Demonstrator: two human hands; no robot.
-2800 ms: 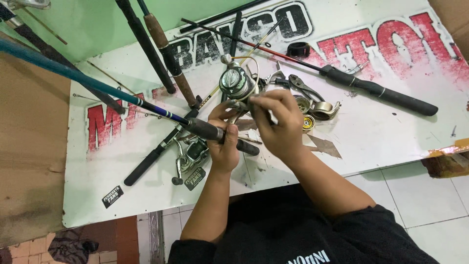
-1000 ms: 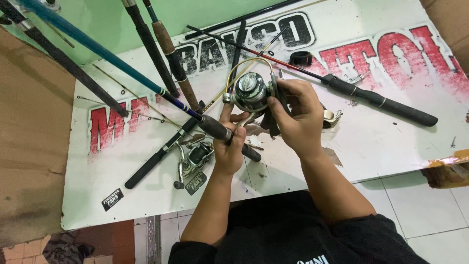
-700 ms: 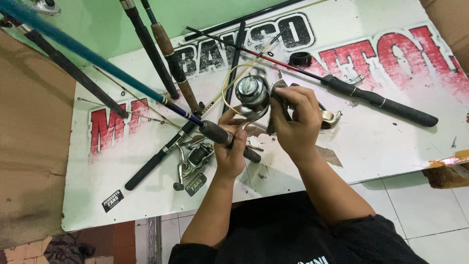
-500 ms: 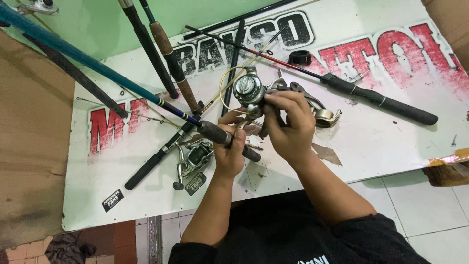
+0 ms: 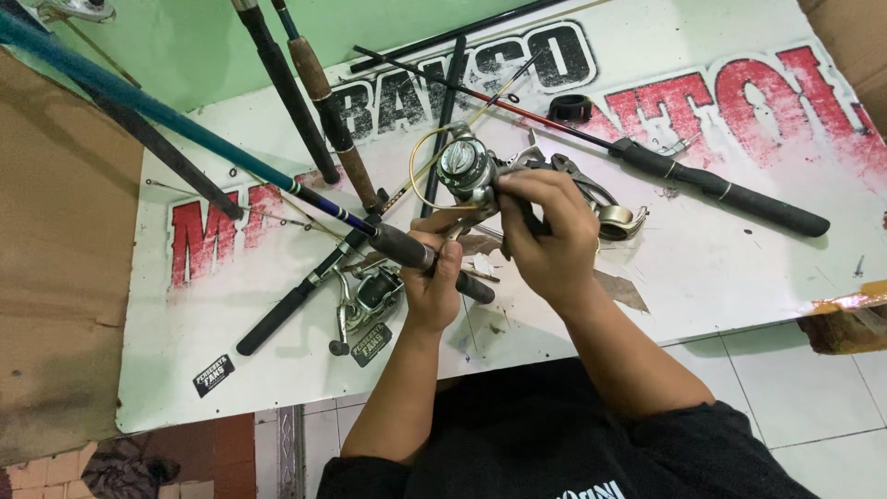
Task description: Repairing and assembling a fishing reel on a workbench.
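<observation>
Two hands busy | my left hand (image 5: 430, 282) closed round blue rod (image 5: 185, 125) grip | my right hand (image 5: 545, 236) clasping silver spinning reel (image 5: 465, 168) against it | reel seating unfinished.

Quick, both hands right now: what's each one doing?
Left hand: closed around the rod handle.
Right hand: closed on the spinning reel.

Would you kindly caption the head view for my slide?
Left hand grips a fishing rod handle; right hand holds a silver reel.

your right hand (image 5: 545, 236) is hiding the reel (image 5: 465, 168) foot; the blue rod (image 5: 166, 115) is running off the top-left edge.
</observation>
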